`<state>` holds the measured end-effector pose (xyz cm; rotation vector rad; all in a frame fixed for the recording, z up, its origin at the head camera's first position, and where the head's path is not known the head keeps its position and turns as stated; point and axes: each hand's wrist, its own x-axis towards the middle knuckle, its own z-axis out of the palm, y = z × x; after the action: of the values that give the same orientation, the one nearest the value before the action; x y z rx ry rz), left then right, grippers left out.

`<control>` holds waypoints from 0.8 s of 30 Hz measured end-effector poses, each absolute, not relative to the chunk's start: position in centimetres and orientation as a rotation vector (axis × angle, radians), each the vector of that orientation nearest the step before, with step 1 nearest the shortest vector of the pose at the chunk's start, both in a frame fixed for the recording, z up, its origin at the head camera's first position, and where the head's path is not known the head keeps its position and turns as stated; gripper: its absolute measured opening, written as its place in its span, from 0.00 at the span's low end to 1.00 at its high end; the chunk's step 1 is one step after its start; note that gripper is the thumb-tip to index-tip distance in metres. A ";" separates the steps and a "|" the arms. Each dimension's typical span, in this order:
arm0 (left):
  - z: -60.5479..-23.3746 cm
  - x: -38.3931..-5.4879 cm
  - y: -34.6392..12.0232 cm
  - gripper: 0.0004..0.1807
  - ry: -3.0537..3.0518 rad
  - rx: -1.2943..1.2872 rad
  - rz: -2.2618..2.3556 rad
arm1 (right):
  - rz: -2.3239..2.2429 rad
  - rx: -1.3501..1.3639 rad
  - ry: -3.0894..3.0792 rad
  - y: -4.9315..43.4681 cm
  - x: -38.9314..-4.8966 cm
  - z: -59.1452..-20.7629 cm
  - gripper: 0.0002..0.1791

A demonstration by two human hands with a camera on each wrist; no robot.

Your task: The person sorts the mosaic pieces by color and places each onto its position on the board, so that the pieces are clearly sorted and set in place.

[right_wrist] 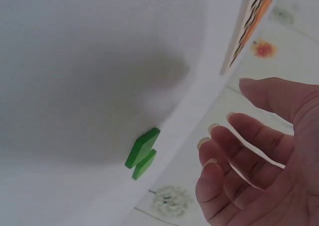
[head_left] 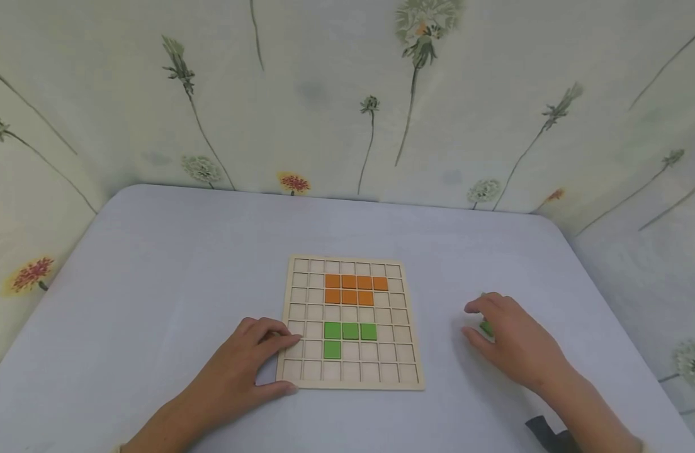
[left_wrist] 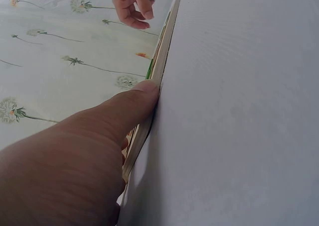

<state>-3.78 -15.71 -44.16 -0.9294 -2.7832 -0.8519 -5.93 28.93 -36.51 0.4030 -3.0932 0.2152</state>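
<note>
A light wooden grid board [head_left: 352,385] lies flat on the table, with orange square tiles [head_left: 349,282] in two rows and green square tiles [head_left: 350,331] lower down. My left hand [head_left: 234,371] rests at its near left corner, thumb against the front edge and fingertips on the left side; the left wrist view shows the thumb [left_wrist: 144,89] touching the board's edge. To the right of the board, my right hand [head_left: 512,340] hovers with loosely bent fingers and nothing between them. Beyond those fingers, two loose green tiles [right_wrist: 142,147] lie close together on the table, mostly hidden by the hand in the head view.
White cloth covers the table [head_left: 211,251]. A flower-printed fabric backdrop [head_left: 325,94] rises behind it and along both sides. Some dark object [head_left: 542,434] shows beside my right forearm at the bottom of the head view.
</note>
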 end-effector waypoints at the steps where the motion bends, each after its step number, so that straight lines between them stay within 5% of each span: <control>1: -44.2 -3.8 -15.7 0.39 -2.784 -0.929 -0.854 | 0.215 0.391 -3.098 29.3 -6.0 -36.6 0.20; 24: -44.3 -3.8 -15.8 0.39 -2.771 -0.939 -0.862 | 0.267 0.278 -3.226 33.5 -6.6 -38.4 0.18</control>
<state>-3.78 -15.81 -44.30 -0.9389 -2.7714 -0.8622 -6.58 33.48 -38.36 0.2784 -3.2265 0.2667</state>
